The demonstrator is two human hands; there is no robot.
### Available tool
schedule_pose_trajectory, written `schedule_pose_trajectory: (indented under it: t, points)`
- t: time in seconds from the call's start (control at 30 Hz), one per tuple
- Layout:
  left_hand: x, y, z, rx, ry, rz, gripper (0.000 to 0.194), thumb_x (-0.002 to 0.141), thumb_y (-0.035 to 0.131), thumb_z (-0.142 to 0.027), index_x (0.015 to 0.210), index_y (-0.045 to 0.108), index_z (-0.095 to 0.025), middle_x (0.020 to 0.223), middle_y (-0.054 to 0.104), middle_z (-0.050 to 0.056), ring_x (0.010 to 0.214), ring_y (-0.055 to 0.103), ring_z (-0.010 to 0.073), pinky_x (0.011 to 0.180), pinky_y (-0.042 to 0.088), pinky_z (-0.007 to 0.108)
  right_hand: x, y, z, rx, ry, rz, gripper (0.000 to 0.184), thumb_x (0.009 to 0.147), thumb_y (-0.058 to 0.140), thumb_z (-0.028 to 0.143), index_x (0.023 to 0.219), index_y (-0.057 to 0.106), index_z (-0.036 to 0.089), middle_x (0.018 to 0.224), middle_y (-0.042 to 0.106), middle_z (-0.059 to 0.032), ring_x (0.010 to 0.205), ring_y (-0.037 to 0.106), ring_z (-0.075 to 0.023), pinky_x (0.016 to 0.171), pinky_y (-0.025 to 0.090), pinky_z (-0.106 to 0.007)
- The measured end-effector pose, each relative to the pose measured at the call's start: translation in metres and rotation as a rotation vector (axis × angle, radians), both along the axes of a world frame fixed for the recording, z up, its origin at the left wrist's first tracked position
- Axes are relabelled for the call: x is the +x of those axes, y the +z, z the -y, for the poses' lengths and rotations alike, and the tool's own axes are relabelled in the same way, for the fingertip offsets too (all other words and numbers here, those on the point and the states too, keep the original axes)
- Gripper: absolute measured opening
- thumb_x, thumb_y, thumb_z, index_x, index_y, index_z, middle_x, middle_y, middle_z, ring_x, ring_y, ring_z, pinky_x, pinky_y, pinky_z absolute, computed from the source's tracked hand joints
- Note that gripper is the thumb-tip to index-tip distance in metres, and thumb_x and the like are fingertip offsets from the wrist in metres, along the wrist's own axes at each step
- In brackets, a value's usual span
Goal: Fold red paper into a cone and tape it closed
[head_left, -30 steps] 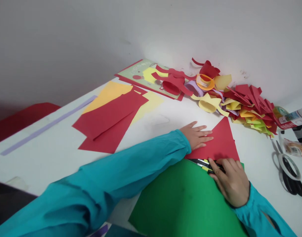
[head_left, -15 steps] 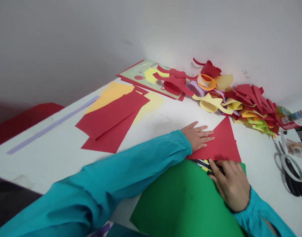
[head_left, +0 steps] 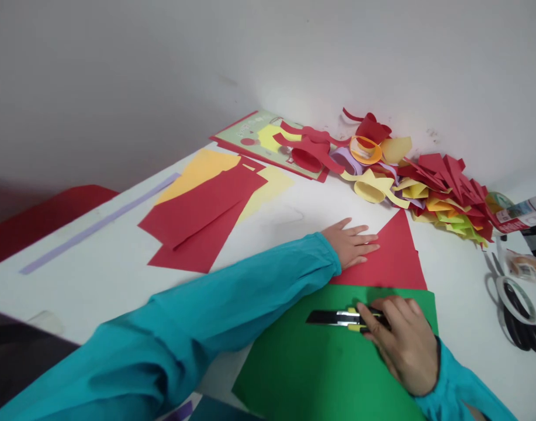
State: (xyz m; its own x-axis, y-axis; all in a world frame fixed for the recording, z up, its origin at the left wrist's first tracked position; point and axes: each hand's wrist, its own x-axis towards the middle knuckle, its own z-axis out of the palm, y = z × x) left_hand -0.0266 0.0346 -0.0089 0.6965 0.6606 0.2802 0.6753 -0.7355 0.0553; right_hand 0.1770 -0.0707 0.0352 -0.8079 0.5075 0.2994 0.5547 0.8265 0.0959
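Observation:
My left hand (head_left: 350,242) lies flat with its fingers spread on a sheet of red paper (head_left: 399,254), near that sheet's left edge. In my right hand (head_left: 401,339) is a utility knife (head_left: 351,317), black and yellow with a dark blade pointing left. The knife is over a large sheet of green paper (head_left: 320,368), just below the edge where green meets red. My fingers and palm hide the rear of its handle.
Red paper pieces (head_left: 206,204) lie left on the white table (head_left: 268,216). Toward the wall are paper loops (head_left: 309,152) and a heap of folded paper (head_left: 456,193). Scissors (head_left: 519,327) and a tape roll (head_left: 516,299) lie far right. A purple strip (head_left: 101,225) runs near the left edge.
My right hand has drawn the knife toward me, off the border of the red sheet and over the green one, so its blade now shows. My left hand has stayed put.

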Motion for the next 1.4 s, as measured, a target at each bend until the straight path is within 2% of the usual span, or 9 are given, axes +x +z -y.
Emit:
schedule_pose_trajectory:
  t: [0.2, 0.37, 0.53, 0.67, 0.87, 1.07, 1.23, 1.3, 1.4]
  points:
    - [-0.001, 0.000, 0.000, -0.033, -0.012, 0.005, 0.043, 0.093, 0.025, -0.041, 0.134, 0.034, -0.031, 0.142, 0.038, -0.003, 0.132, 0.028, 0.0168, 0.108, 0.013, 0.045, 0.024, 0.005, -0.008, -0.070, 0.017, -0.108, 0.045, 0.088, 0.045, 0.025, 0.132, 0.041, 0.022, 0.097, 0.057, -0.0094, 0.084, 0.050, -0.0222, 0.069, 0.037, -0.035]
    - [-0.002, -0.001, -0.002, 0.000, -0.006, -0.009, 0.048, 0.092, 0.029, -0.043, 0.135, 0.033, -0.024, 0.139, 0.043, 0.004, 0.131, 0.030, 0.0188, 0.107, 0.015, 0.043, 0.098, -0.004, -0.059, 0.363, -0.567, -0.180, 0.041, 0.085, 0.050, 0.032, 0.124, 0.052, 0.016, 0.085, 0.059, -0.0098, 0.074, 0.050, -0.0205, 0.064, 0.036, -0.032]
    - [-0.005, 0.011, 0.001, 0.060, 0.041, 0.071, 0.074, 0.075, 0.042, -0.067, 0.120, 0.051, -0.010, 0.122, 0.053, 0.019, 0.115, 0.045, 0.0304, 0.097, 0.029, 0.045, 0.135, -0.021, -0.082, 0.394, -1.064, 0.029, 0.036, 0.087, 0.045, 0.039, 0.106, 0.064, 0.015, 0.078, 0.060, -0.0111, 0.070, 0.047, -0.0206, 0.056, 0.024, -0.030]
    - [-0.004, 0.019, 0.003, 0.006, 0.135, 0.128, 0.075, 0.058, 0.053, -0.076, 0.098, 0.058, -0.013, 0.111, 0.055, 0.018, 0.103, 0.049, 0.0322, 0.086, 0.036, 0.047, 0.134, -0.024, -0.083, 0.316, -1.143, 0.063, 0.034, 0.086, 0.047, 0.037, 0.105, 0.064, 0.015, 0.078, 0.059, -0.0127, 0.073, 0.048, -0.0229, 0.057, 0.023, -0.031]
    - [0.007, 0.033, 0.009, -0.150, 0.191, 0.129, 0.057, 0.056, 0.068, -0.063, 0.087, 0.053, -0.017, 0.114, 0.053, 0.014, 0.106, 0.048, 0.0280, 0.088, 0.038, 0.042, 0.141, -0.027, -0.084, 0.227, -1.182, 0.042, 0.034, 0.086, 0.044, 0.036, 0.103, 0.064, 0.015, 0.081, 0.061, -0.0163, 0.076, 0.051, -0.0280, 0.058, 0.027, -0.034]
    - [0.016, 0.060, 0.032, -0.218, 0.192, 0.134, 0.016, 0.069, 0.060, -0.018, 0.082, 0.052, -0.022, 0.082, 0.063, 0.000, 0.075, 0.059, 0.0157, 0.071, 0.047, 0.029, 0.143, -0.030, -0.084, 0.197, -1.160, -0.003, 0.042, 0.083, 0.043, 0.046, 0.105, 0.064, 0.017, 0.086, 0.061, -0.0169, 0.079, 0.051, -0.0310, 0.060, 0.028, -0.038]
    - [-0.050, 0.093, 0.052, -0.146, 0.336, 0.430, 0.014, 0.080, 0.046, -0.022, 0.094, 0.049, -0.020, 0.091, 0.063, 0.005, 0.080, 0.061, 0.0149, 0.078, 0.051, 0.031, 0.133, -0.023, -0.074, 0.297, -1.159, -0.063, 0.043, 0.085, 0.042, 0.044, 0.111, 0.061, 0.016, 0.096, 0.059, -0.0162, 0.084, 0.048, -0.0286, 0.064, 0.027, -0.037]
    - [-0.096, 0.100, 0.054, -0.132, 0.561, 0.821, 0.021, 0.068, 0.061, -0.026, 0.086, 0.052, -0.020, 0.085, 0.063, 0.002, 0.080, 0.061, 0.0164, 0.080, 0.051, 0.032, 0.129, -0.021, -0.071, 0.316, -1.134, -0.084, 0.041, 0.086, 0.042, 0.043, 0.113, 0.060, 0.017, 0.101, 0.059, -0.0151, 0.085, 0.047, -0.0274, 0.065, 0.027, -0.037]
    - [-0.162, 0.100, 0.060, -0.150, 0.992, 1.109, 0.025, 0.056, 0.068, -0.019, 0.076, 0.054, -0.021, 0.072, 0.061, -0.005, 0.073, 0.060, 0.0147, 0.082, 0.051, 0.034, 0.119, -0.021, -0.069, 0.324, -1.030, -0.096, 0.039, 0.086, 0.044, 0.042, 0.114, 0.060, 0.019, 0.100, 0.059, -0.0124, 0.085, 0.047, -0.0251, 0.069, 0.027, -0.037]
